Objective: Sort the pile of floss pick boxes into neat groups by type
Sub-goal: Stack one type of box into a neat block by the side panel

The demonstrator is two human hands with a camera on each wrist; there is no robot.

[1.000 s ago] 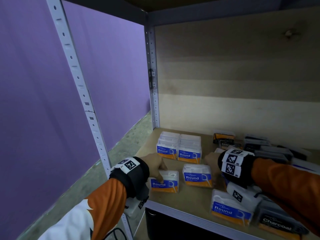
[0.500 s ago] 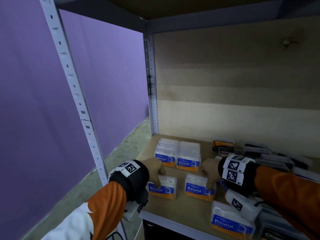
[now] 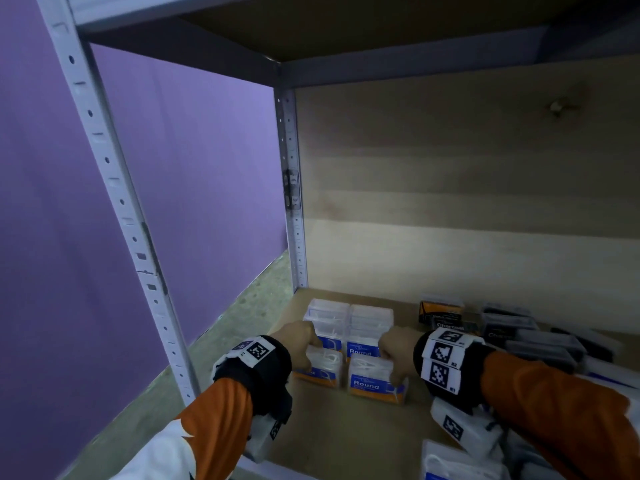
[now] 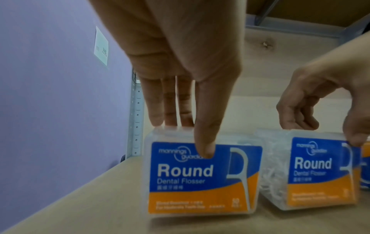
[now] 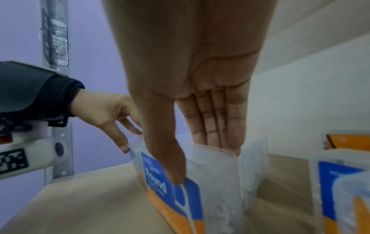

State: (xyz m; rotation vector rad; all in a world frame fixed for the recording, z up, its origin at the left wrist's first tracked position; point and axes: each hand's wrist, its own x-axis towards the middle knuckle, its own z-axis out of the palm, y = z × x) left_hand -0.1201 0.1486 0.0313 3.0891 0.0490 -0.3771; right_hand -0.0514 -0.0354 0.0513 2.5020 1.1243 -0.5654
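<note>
Pinching one Round box each: left hand point(image 4: 180, 66) left box point(image 4: 200, 174), right hand point(image 5: 196, 79) right box point(image 5: 192, 186); narrow gap between, bare shelf point(image 3: 346, 434) toward front edge.

L hand point(image 3: 300, 337) is reaching in from 7 o'clock, wrist bent down, thumb point(image 4: 204, 142) pressing the near face of a Round box point(image 4: 200, 178) w/ the other fingers point(image 4: 170, 104) hooking over its far top edge. R hand point(image 3: 394, 344) is coming in from 4 o'clock, doing the same: thumb point(image 5: 170, 158) in front, four fingers point(image 5: 216, 123) together and straight behind a second Round box point(image 5: 200, 190). Both forearms are wearing orange sleeves, dark wrist bands w/ marker tags.
</note>
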